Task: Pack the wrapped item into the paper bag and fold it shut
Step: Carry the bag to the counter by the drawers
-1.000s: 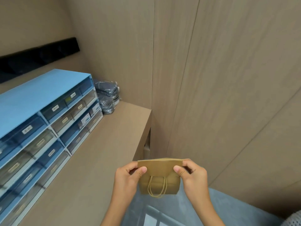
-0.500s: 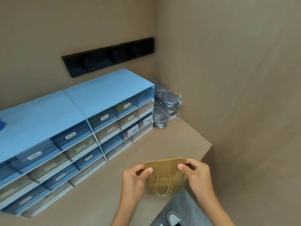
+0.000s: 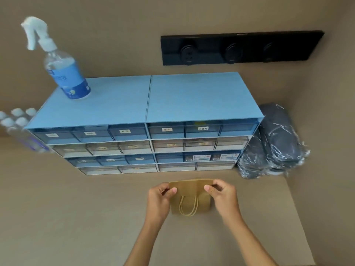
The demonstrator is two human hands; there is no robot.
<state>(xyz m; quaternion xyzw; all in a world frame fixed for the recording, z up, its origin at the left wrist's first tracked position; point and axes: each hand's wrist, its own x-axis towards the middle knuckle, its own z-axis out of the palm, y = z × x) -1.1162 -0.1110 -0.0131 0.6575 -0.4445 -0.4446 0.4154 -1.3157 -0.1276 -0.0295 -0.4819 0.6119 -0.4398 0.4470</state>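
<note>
A small brown paper bag (image 3: 191, 191) with a twisted paper handle hanging down its front is held over the tan table (image 3: 76, 217). Its top is folded over. My left hand (image 3: 160, 200) pinches the folded top at its left end, thumb in front. My right hand (image 3: 222, 196) pinches the right end the same way. The wrapped item is not visible; whether it is inside the bag I cannot tell.
A blue drawer organiser (image 3: 148, 127) with labelled drawers stands behind the bag. A spray bottle (image 3: 61, 64) sits on its left top. Small bottles (image 3: 15, 123) stand at its left, plastic-wrapped dark bundles (image 3: 274, 144) at its right. A black socket strip (image 3: 242, 48) is on the wall.
The view has swung left from the wall corner to face the drawer organiser. Both hands keep the same pinch on the folded bag, now over the table.
</note>
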